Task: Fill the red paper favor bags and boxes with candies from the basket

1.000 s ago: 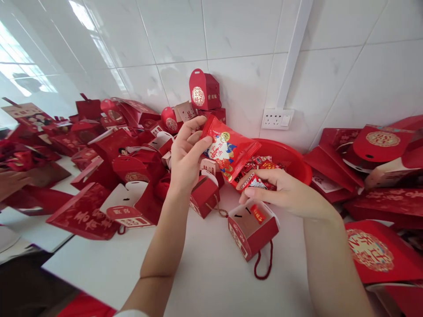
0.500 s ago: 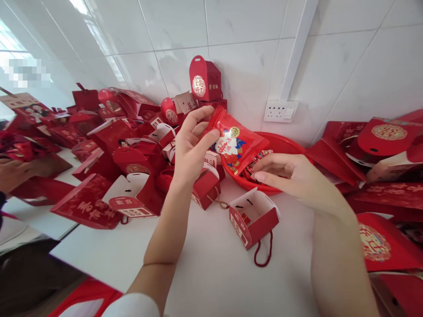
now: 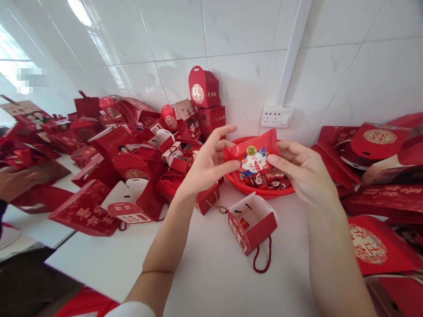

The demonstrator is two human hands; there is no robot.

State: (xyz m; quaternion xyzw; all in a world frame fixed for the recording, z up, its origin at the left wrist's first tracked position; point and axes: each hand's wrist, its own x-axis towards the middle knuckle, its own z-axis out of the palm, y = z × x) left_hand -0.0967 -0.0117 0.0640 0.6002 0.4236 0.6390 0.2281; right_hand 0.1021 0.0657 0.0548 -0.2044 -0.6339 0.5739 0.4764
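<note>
My left hand [image 3: 214,160] grips the left end of a shiny red packet [image 3: 256,156] with a blue and white print. The packet's right end is pinched by my right hand [image 3: 295,169]. It is held over a red basket [image 3: 246,190], in which small red wrapped sweets [image 3: 272,180] lie. Just in front of the basket stands an open red box [image 3: 256,226] with a white inside, a small red item [image 3: 244,223] in it and a dark red cord handle [image 3: 263,269] hanging on the table.
Many red boxes [image 3: 132,207] crowd the left of the white table [image 3: 205,264]; more boxes [image 3: 380,198] are piled at the right. A tiled wall with a socket [image 3: 276,117] rises behind. Another person's hand [image 3: 16,182] is at the far left.
The packet has moved right and down and lies more level. My right hand has come up from the sweets and taken hold of the packet's right end; my left hand has shifted right.
</note>
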